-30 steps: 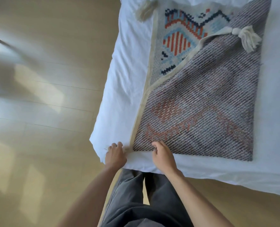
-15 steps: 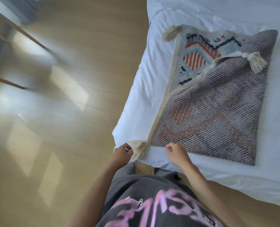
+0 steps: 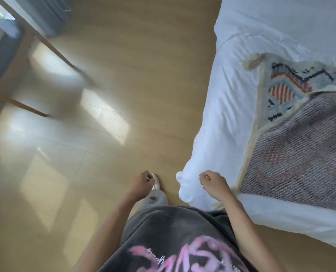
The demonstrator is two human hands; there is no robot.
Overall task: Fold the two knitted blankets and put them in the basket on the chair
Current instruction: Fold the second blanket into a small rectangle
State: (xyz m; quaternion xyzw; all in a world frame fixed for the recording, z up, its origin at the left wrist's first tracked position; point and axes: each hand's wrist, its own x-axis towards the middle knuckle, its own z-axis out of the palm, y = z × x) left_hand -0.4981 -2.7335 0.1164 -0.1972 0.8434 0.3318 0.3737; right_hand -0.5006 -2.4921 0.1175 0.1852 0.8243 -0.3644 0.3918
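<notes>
A knitted blanket (image 3: 300,154) lies on the white bed (image 3: 226,114) at the right, folded over so its greyish back faces up and a patterned corner in blue, orange and navy shows behind. Cream tassels mark its corners. My right hand (image 3: 214,183) hovers in a loose fist over the bed's near corner, just left of the blanket's edge, holding nothing. My left hand (image 3: 141,184) is curled shut over the floor, away from the bed, with nothing in it. No basket or second blanket is in view.
Wooden floor (image 3: 104,134) with sunlit patches fills the left and middle. Wooden furniture legs (image 3: 45,42) slant across the upper left beside a grey curtain (image 3: 51,14). My foot (image 3: 156,181) is on the floor by the bed's corner.
Both hands have let go of the blanket's near corner and drawn back. My view has swung left, so the bed and blanket now sit at the right edge and more floor shows.
</notes>
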